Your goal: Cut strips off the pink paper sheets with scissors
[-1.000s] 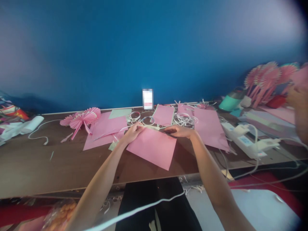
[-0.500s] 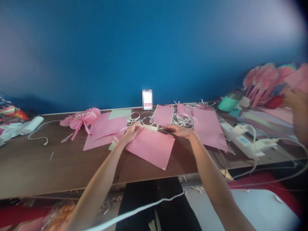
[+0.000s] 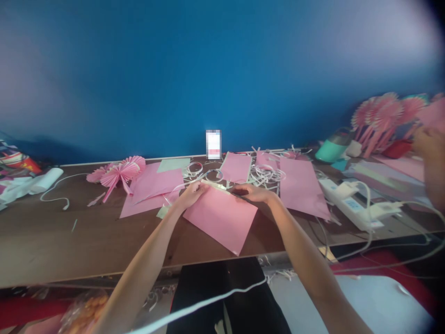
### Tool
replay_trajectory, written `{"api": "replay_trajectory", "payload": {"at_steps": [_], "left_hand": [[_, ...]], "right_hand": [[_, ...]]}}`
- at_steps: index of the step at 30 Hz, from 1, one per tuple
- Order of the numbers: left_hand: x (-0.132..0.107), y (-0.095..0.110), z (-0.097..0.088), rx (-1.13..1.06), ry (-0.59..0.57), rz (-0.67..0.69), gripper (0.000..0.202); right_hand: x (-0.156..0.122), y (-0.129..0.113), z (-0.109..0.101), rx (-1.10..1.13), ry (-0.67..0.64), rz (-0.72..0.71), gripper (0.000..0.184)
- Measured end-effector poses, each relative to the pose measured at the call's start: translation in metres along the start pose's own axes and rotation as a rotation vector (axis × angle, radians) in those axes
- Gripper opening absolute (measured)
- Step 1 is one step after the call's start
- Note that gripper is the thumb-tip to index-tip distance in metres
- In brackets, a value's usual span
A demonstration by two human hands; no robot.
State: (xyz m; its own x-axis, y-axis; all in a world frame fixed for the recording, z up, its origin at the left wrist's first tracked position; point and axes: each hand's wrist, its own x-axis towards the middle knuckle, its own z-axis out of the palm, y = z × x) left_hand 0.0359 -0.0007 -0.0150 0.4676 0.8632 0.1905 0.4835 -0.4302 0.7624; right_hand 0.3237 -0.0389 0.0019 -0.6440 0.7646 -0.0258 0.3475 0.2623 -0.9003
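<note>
A sheet of pink paper (image 3: pixel 222 220) lies slanted in front of me, one corner pointing toward the table's near edge. My left hand (image 3: pixel 192 194) is closed on its far left corner, thumb and fingers pinched together. At the far edge, my right hand (image 3: pixel 253 191) has its fingers curled over the paper. A pale strip shows along that edge between both hands. Just beyond it, thin white strips in loops (image 3: pixel 213 175) lie on the table. The undersides of both hands are hidden.
Folded pink paper fans (image 3: pixel 120 175) and more pink sheets (image 3: pixel 158 183) are on the left. To the right lie another pink sheet (image 3: pixel 302 188), a white power strip (image 3: pixel 349 204) and a green bottle (image 3: pixel 333 146). Another person's blurred hand (image 3: pixel 429 148) is at far right.
The pink sheet has shifted slightly toward me and to the right. My right hand has moved a little left along its far edge, while my left hand keeps its hold.
</note>
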Motion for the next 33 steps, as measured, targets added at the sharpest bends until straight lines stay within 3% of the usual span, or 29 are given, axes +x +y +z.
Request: {"api": "replay_trajectory", "payload": {"at_steps": [8, 14, 25, 33], "left_hand": [[0.0, -0.002, 0.0, -0.012, 0.069, -0.062, 0.043], [-0.002, 0.002, 0.0, -0.032, 0.021, -0.026, 0.043], [0.0, -0.005, 0.006, -0.056, 0.009, -0.034, 0.04], [-0.001, 0.001, 0.005, -0.064, 0.001, -0.013, 0.038]], "right_hand": [[-0.004, -0.002, -0.002, -0.023, 0.036, 0.044, 0.05], [-0.003, -0.004, 0.001, 0.027, -0.013, 0.055, 0.046], [0.003, -0.004, 0.006, -0.104, 0.083, 0.02, 0.044], [0.004, -0.004, 0.01, -0.111, 0.104, 0.01, 0.037]]}}
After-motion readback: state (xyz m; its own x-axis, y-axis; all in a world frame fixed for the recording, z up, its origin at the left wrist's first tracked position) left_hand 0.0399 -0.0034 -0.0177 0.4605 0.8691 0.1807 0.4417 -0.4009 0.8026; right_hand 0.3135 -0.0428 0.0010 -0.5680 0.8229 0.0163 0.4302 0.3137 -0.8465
